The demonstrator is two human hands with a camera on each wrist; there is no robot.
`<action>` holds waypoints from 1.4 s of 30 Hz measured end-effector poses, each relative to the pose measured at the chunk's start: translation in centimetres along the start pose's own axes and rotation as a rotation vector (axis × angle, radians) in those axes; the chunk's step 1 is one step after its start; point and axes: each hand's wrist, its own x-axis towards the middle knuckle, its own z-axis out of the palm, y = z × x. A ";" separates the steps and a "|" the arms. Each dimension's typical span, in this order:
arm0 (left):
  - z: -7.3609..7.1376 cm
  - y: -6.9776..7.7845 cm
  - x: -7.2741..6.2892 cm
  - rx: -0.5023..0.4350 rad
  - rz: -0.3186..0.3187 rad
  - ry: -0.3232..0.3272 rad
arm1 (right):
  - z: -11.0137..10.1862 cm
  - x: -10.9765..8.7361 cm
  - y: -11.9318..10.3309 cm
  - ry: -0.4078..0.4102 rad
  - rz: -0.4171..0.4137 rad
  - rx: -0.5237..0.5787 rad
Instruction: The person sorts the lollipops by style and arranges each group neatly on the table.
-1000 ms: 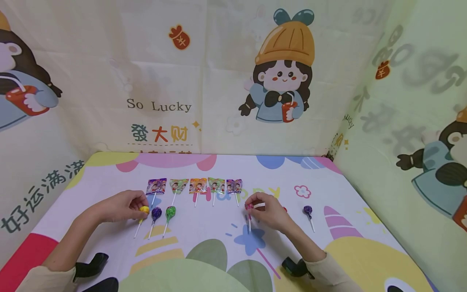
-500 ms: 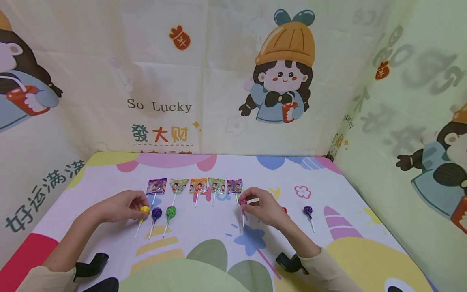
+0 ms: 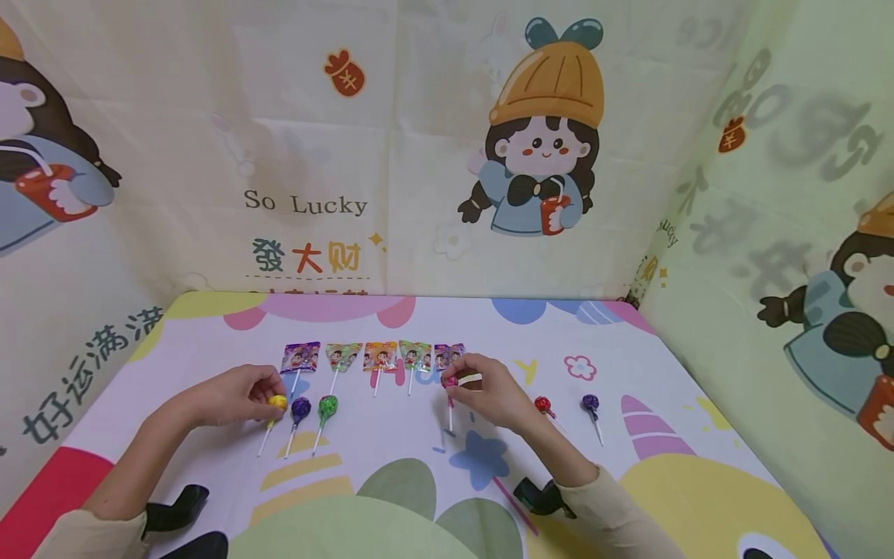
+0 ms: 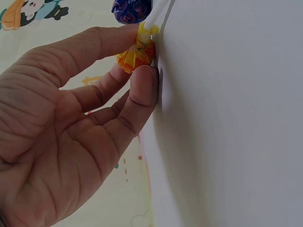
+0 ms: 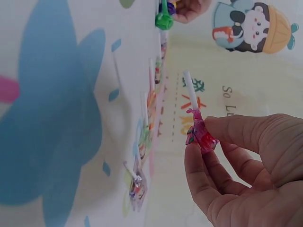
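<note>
My left hand (image 3: 226,396) pinches the head of a yellow lollipop (image 4: 135,56) at the left end of the front row. Beside it lie a purple lollipop (image 3: 300,410) and a green lollipop (image 3: 327,407). Between thumb and fingers, my right hand (image 3: 492,392) holds a pink lollipop (image 5: 203,135) by its wrapped head. Its white stick points toward the near side in the head view. In the right wrist view it is apart from the tabletop. Just behind that hand lies a purple flat-wrapped lollipop (image 3: 447,355), partly covered by the fingers.
Along the back row lie more flat-wrapped lollipops: purple (image 3: 300,357), green (image 3: 343,356), orange (image 3: 380,355) and another green (image 3: 415,355). To the right are a red lollipop (image 3: 542,404), near my right forearm, and a dark purple lollipop (image 3: 590,404). A printed cloth wall stands behind the table (image 3: 391,435).
My right hand has moved left with the pink lollipop, toward the right end of the back row. The red lollipop now shows beside the forearm. My left hand has stayed put.
</note>
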 end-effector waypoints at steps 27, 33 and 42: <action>0.2 0.0 0.0 0.019 0.007 0.011 | 3.6 2.5 -2.2 -0.059 -0.075 0.036; 0.3 -0.3 0.1 0.015 0.011 0.012 | 4.5 2.9 -2.8 -0.075 -0.069 0.047; 0.2 -0.4 0.2 0.028 0.022 0.016 | 5.9 3.5 -3.2 -0.086 -0.078 0.065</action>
